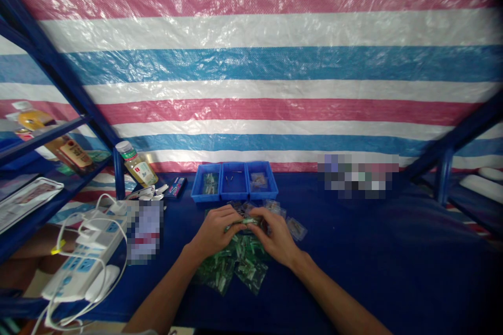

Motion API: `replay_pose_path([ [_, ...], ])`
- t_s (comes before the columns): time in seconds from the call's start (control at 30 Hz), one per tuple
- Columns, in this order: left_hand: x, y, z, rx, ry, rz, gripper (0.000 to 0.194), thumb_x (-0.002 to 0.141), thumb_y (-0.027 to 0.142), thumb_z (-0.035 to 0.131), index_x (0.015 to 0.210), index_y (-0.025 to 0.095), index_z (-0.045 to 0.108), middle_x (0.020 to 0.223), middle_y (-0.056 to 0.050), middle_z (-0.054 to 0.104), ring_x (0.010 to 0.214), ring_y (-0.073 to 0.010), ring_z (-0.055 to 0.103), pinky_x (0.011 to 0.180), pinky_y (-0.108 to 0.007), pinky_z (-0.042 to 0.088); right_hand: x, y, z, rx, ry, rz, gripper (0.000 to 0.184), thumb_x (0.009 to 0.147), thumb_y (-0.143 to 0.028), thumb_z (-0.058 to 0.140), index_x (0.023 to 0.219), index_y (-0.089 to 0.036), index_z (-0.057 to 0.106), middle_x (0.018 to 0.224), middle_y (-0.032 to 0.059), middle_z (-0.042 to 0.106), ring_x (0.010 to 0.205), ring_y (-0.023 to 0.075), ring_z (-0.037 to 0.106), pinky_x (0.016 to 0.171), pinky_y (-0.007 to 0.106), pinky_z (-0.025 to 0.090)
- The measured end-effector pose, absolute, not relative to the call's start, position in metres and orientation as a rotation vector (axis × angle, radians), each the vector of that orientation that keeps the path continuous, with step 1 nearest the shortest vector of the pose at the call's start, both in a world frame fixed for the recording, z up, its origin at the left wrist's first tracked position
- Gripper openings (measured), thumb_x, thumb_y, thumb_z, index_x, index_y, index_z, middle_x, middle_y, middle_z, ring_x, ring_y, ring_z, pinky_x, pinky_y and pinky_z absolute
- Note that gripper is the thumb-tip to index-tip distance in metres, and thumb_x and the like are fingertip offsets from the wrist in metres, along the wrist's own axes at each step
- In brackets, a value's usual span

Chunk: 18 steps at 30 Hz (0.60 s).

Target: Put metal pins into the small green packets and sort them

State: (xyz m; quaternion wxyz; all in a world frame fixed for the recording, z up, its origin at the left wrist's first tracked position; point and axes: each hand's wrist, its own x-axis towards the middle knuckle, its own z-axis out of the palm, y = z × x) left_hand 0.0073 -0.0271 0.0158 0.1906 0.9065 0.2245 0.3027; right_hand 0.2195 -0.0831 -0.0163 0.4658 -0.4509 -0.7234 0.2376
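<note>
Green plastic packets were heaped on the blue table, apparently kept close for easy reach. One small packet was pinched by the fingers of the left hand and right hand above the heap, with a blue divided tray just ahead.

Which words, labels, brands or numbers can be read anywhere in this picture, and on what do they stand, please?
Nothing can be read for certain.
The label on the bottle: too small.
The small box: too blurred.
The green packets: too small.
The patch beside the power strip: pixelated.
</note>
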Motion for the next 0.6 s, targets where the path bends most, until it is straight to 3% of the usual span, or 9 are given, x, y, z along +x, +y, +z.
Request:
replay_pose_path([
  [0.1,0.0073,-0.0273,0.0168,2.554,0.621,0.839,0.019,0.102,0.026,0.056,0.095,0.015,0.07,0.087,-0.007,0.071,0.084,-0.0185,0.062,0.075,-0.031,0.048,0.2199,-0.0847,-0.0142,-1.097,-1.786,0.558,0.02,0.1,-0.035,0.059,0.113,-0.021,0.062,0.091,0.0052,0.069,0.07,0.018,0.061,0.064,0.029,0.047],
  [0.2,0.0074,-0.0274,0.018,2.576,0.634,0.814,0.023,0.102,0.027,0.056,0.089,0.015,0.069,0.083,-0.007,0.069,0.082,-0.0182,0.062,0.074,-0.03,0.047,0.2197,-0.0847,-0.0116,-1.043,-1.816,0.518,0.014,0.103,-0.032,0.054,0.103,-0.022,0.063,0.085,0.0041,0.066,0.071,0.0178,0.06,0.067,0.029,0.046],
  [0.33,0.0088,-0.0279,0.018,2.607,0.651,0.784,0.022,0.101,0.028,0.058,0.088,0.016,0.069,0.082,-0.006,0.069,0.081,-0.0175,0.062,0.074,-0.029,0.048,0.2193,-0.0823,-0.0137,-1.028,-1.79,0.467,0.02,0.104,-0.026,0.048,0.091,-0.022,0.062,0.078,0.0028,0.063,0.07,0.0174,0.059,0.067,0.029,0.045],
  [0.47,0.0091,-0.0288,0.0152,2.58,0.703,0.806,0.015,0.099,0.031,0.063,0.103,0.018,0.069,0.089,-0.005,0.072,0.083,-0.0169,0.064,0.076,-0.029,0.05,0.2202,-0.0801,-0.0189,-1.05,-1.767,0.429,0.019,0.104,-0.025,0.05,0.091,-0.022,0.063,0.078,0.003,0.064,0.071,0.0178,0.061,0.068,0.029,0.047],
  [0.6,0.007,-0.0285,0.0126,2.49,0.804,0.888,0.021,0.097,0.032,0.065,0.113,0.018,0.064,0.1,-0.005,0.072,0.081,-0.0151,0.066,0.075,-0.027,0.052,0.2204,-0.0798,-0.0206,-1.09,-1.746,0.432,0.017,0.103,-0.026,0.051,0.096,-0.021,0.065,0.081,0.0041,0.068,0.071,0.0181,0.063,0.068,0.029,0.05],
])
